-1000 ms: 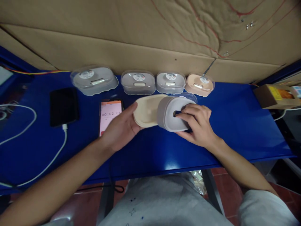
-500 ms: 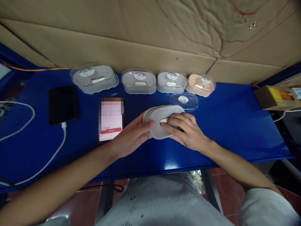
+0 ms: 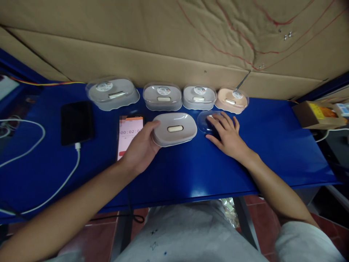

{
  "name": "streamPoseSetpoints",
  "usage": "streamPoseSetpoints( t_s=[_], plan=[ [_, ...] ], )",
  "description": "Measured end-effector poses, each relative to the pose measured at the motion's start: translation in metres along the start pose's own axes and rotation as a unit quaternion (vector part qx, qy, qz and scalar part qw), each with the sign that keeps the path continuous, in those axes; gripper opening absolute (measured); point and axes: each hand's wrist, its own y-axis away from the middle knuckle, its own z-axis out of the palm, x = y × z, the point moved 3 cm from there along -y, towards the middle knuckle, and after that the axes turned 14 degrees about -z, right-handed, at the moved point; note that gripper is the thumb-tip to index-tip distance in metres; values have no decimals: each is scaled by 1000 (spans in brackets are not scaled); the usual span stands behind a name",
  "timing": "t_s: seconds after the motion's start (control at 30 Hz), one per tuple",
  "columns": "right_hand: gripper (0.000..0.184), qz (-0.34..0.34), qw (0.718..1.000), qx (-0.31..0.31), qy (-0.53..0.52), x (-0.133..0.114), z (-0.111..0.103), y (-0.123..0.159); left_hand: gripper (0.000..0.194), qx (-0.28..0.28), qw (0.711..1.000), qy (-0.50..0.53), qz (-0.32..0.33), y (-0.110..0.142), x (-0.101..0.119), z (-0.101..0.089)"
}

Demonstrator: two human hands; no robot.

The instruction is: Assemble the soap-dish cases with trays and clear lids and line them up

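Note:
My left hand (image 3: 141, 149) grips a grey oval plastic box (image 3: 174, 140) by its left end, thumb on top and fingers underneath. A cream bar-shaped handle (image 3: 175, 128) sits in a slot in the middle of the box's top. To its right, my right hand (image 3: 229, 136) reaches over a clear oval lid (image 3: 201, 122) lying on the blue table, fingers spread and touching it. The hand covers most of the lid, its label included.
Along the back stand three grey boxes, the nearest to the middle being a grey box (image 3: 162, 103), and a peach box (image 3: 231, 104), all with clear lids. A phone (image 3: 131, 129) showing a timer, a black device (image 3: 76, 123) on a white cable and a cardboard box (image 3: 316, 116) flank them.
My right hand has let go of the grey box and moved right onto the clear lid. My left hand has shifted left, still holding the box, whose handle now shows fully.

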Motion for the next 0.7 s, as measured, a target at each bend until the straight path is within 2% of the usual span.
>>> streamPoseSetpoints(
  t_s=[0.17, 0.27, 0.33, 0.43, 0.53, 0.7],
  plan=[
    [57, 6, 1000, 23, -7, -2, -12, 0, 22, -26, 999, -25, -21, 4, -2, 5],
    [56, 1, 995, 81, -66, -8, -19, -1, 24, -38, 997, -36, -58, 5, -5, 5],
    [55, -35, 986, 108, -123, -19, -20, -1, 26, -65, 994, -45, -81, 5, -10, 5],
    [62, -121, 973, 102, -166, -43, -17, 0, 34, -129, 984, -63, -103, 7, -20, 7],
    [71, -185, 968, 98, -135, -61, -13, 1, 36, -162, 978, -69, -109, 10, -26, 9],
    [70, -223, 966, 113, -65, -65, -14, 2, 37, -179, 974, -70, -122, 13, -28, 11]
  ],
)
